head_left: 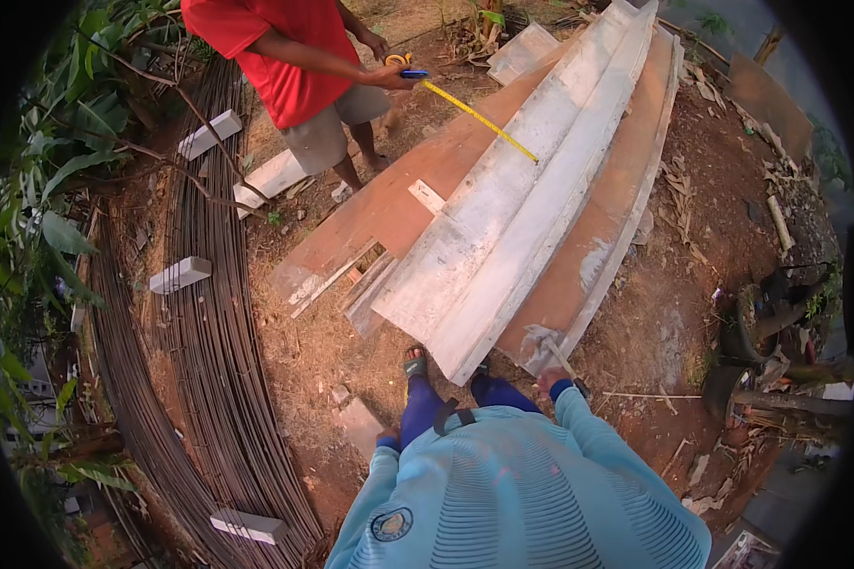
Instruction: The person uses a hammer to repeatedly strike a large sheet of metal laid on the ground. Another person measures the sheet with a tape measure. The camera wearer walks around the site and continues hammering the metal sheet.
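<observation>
the right hand (551, 378) grips a tool (562, 360); the left hand (388, 433), cannot tell. yellow tape (482, 120) reaches over whitish boards (489, 228), apparently for measuring.

The shirt (503, 484) is of a light blue colour and has long sleeves (590, 427); many thin, darker stripes go across its cloth, some faint pink spots lie near the middle, and a dark round mark (391, 524) sits toward the lower left. At the wrists there are dark blue cuffs (561, 388), and a short dark strap (454, 417) shows at the shirt's upper edge. The trousers (420, 411) are deep blue, nearly purple, and the left foot wears a dark open sandal (415, 367).
</observation>
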Demonstrator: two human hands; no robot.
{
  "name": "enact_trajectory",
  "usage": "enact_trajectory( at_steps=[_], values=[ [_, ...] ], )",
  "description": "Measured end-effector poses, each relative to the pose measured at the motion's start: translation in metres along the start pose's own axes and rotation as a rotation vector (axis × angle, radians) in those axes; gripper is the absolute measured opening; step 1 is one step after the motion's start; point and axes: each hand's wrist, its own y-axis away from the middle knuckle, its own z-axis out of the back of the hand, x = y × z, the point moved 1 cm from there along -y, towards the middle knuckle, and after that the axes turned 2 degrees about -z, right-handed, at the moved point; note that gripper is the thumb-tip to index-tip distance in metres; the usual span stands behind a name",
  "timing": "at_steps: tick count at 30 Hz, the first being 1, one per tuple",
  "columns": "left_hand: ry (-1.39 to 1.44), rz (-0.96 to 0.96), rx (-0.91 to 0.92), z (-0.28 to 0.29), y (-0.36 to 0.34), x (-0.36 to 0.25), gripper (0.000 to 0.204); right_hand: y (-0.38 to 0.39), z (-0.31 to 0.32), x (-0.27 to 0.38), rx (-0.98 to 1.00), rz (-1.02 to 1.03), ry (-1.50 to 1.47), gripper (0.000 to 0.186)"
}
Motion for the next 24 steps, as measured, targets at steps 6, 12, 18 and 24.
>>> enact_trajectory(
  at_steps=[6, 12, 18, 24],
  values=[
    [0.7, 0.029, 0.034, 0.049, -0.069, 0.01, 0.034, 0.039, -0.018, 0.017, 0.083, -0.003, -0.205, 0.023],
    [1.689, 0.287, 0.121, 0.104, -0.112, -0.008, 0.019, 0.13, -0.096, 0.057, -0.066, 0.198, -0.063, 0.045],
    [1.616, 0.174, 0.258, 0.147, -0.163, 0.01, 0.023, 0.147, -0.15, 0.066, -0.121, 0.284, 0.09, 0.077],
    [0.515, -0.209, -0.049, 0.191, -0.193, 0.013, 0.022, 0.164, -0.187, 0.069, -0.17, 0.297, 0.183, 0.091]
  ],
)
